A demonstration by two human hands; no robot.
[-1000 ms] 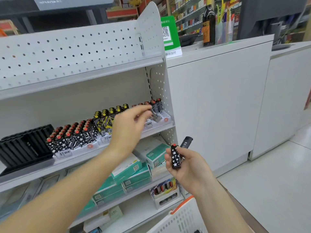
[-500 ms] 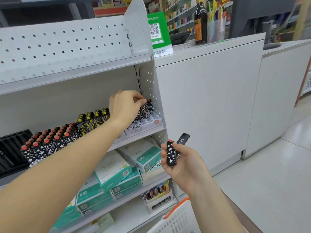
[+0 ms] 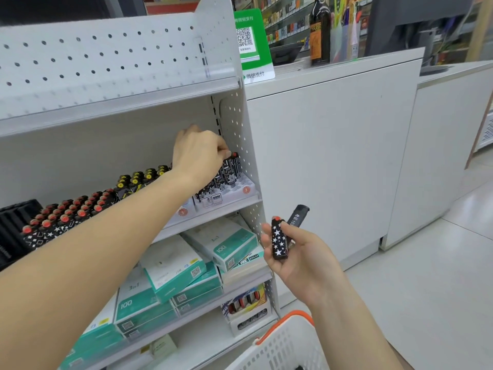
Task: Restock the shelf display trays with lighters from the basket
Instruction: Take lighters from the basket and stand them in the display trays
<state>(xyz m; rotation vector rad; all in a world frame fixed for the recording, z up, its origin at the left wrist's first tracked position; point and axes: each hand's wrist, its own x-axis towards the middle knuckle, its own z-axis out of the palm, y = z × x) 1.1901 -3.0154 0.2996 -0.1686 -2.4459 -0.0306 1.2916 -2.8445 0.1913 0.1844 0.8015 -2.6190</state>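
Both hands are busy at the shelf. Her left hand [image 3: 198, 153] is reached up to about twelve o'clock, fingertips pinched on the red-capped top of a circuit-print lighter [image 3: 231, 169] standing at the back of the white display tray [image 3: 244, 188]. That tray sits at the right end of the middle shelf, against the perforated side panel [image 3: 240, 134]. Down at five o'clock, the right hand [image 3: 298, 252] grips two more: a star-print lighter [image 3: 279, 240] upright across the fingers, and a plain black lighter [image 3: 298, 215] poking out behind it. At six o'clock the rim of the white basket [image 3: 282, 343] with its orange handle shows; what is left inside I cannot tell.

To my eye this is the seating step, pressing one lighter into its slot. The tray's front slots look open, so restocking is unfinished. Over at nine o'clock the red-capped lighters [image 3: 66, 214] fill their own trays. Next, she would need to let go cleanly without tipping the neighbours, then pass a lighter from the right hand across. The star print appears to belong at nine o'clock rather than here.
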